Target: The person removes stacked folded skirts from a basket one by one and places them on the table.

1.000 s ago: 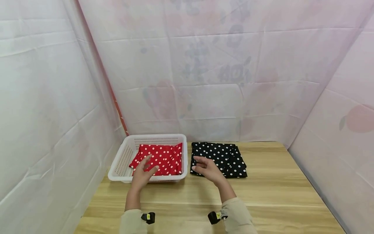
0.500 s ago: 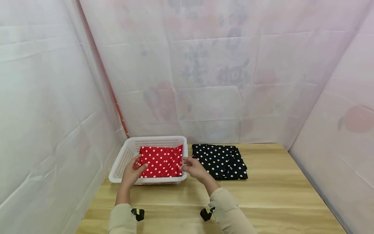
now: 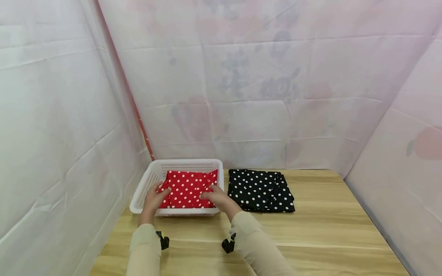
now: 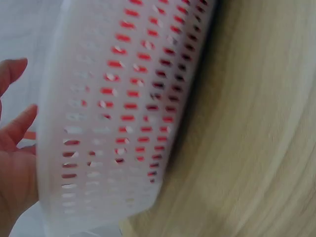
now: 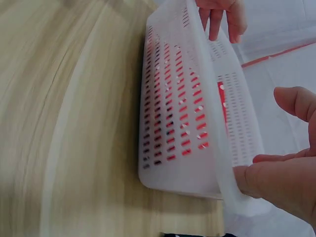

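A red polka-dot cloth (image 3: 186, 187), folded flat, lies in a white perforated plastic basket (image 3: 188, 211). My left hand (image 3: 152, 200) reaches over the basket's front rim at the cloth's left edge, thumb and fingers spread. At the cloth's right side, my right hand (image 3: 218, 198) reaches in with thumb and fingers apart. The right wrist view shows the right hand's fingers (image 5: 247, 178) right at the rim. In the left wrist view the left hand (image 4: 17, 158) is behind the basket wall (image 4: 113, 148), which partly hides it; red shows through the slots.
A folded black polka-dot cloth (image 3: 259, 191) lies on the wooden table (image 3: 321, 230), just right of the basket. White printed sheeting (image 3: 248, 115) hangs behind the table and along both sides, close to the basket's left.
My right hand has moved left from in front of the black cloth to over the red cloth. My left hand has shifted left and both hands have come down into the basket.
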`<state>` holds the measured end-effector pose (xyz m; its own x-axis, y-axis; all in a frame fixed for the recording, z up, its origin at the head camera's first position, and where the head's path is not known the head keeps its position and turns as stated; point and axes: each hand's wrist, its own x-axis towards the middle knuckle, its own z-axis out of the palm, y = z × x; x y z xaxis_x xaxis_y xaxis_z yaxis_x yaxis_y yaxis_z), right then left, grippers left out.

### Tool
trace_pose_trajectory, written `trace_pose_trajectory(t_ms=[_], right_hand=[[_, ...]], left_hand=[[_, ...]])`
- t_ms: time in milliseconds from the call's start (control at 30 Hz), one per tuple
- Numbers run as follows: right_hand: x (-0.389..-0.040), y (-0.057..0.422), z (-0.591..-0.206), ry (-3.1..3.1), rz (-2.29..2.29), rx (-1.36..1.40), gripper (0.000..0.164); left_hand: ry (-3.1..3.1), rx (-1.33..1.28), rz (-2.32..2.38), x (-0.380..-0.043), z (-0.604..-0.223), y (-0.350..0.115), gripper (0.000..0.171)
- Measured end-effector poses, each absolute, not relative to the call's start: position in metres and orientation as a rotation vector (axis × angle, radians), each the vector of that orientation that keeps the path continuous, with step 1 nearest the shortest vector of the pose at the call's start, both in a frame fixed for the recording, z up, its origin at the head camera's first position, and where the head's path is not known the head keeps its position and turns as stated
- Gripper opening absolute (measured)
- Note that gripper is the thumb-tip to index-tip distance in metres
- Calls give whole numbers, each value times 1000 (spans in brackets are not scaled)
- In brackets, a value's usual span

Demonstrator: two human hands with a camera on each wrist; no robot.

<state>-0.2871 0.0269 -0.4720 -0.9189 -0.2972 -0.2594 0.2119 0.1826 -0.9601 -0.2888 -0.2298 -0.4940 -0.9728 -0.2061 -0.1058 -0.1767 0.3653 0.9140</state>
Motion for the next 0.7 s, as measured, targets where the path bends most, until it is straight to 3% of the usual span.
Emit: trace_pose_trajectory(t_ms=[267, 567, 700], right_hand=[[-301, 18, -484, 2150, -1753, 15, 71], [-309, 13, -505, 2172, -1709, -62, 52], [-313, 8, -508, 2169, -1701, -45, 54]], left_hand=[[-2585, 434, -1501, -308, -502, -228, 63], [-2719, 548, -1549, -312, -510, -224, 65], [-2754, 546, -1532, -313, -513, -227, 65]])
